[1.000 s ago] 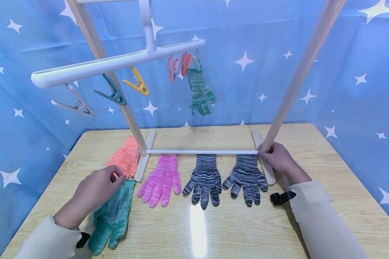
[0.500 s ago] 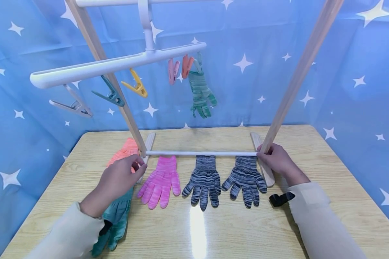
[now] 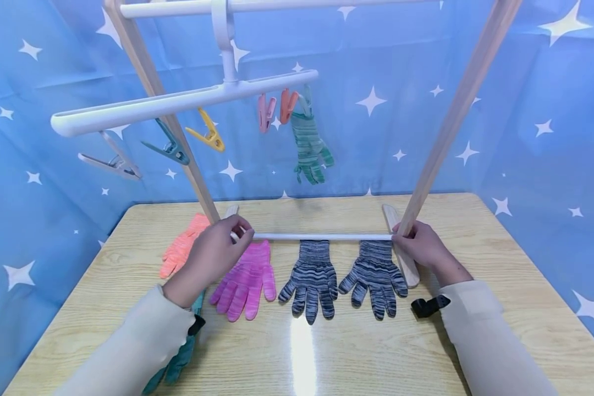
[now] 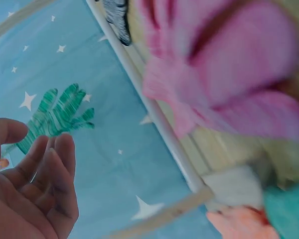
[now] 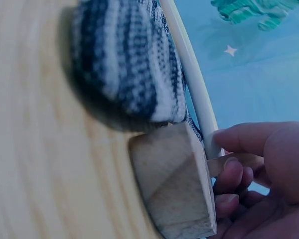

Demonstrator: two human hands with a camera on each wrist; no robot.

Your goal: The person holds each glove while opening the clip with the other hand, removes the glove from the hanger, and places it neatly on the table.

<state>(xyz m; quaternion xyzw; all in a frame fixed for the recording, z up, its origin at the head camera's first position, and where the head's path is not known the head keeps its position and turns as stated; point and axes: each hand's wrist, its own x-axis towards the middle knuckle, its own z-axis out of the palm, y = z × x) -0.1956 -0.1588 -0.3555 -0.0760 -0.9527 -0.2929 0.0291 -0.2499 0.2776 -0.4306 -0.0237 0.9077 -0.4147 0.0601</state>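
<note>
My right hand (image 3: 423,247) grips the foot of the right wooden post (image 3: 438,148), where the low white rod (image 3: 322,237) joins it; the right wrist view shows thumb and fingers around the wood. My left hand (image 3: 218,247) hovers by the rod's left end, over the cuff of a pink glove (image 3: 247,280). In the left wrist view its fingers curve loosely around nothing. Two black-and-grey striped gloves (image 3: 312,280) lie to the right of the pink one. An orange glove (image 3: 183,247) and a teal glove (image 3: 180,357), partly hidden by the left arm, lie at left.
From the upper rod (image 3: 277,5) hangs a white hanger (image 3: 178,102) with several clothespins, including a yellow clothespin (image 3: 208,132). A green striped glove (image 3: 309,148) dangles at its far end. A blue starry cloth (image 3: 366,143) stands behind the wooden table (image 3: 366,352).
My left hand has moved right and slightly away from me, from over the orange and teal gloves to the pink glove's cuff. My right hand keeps its grip on the post.
</note>
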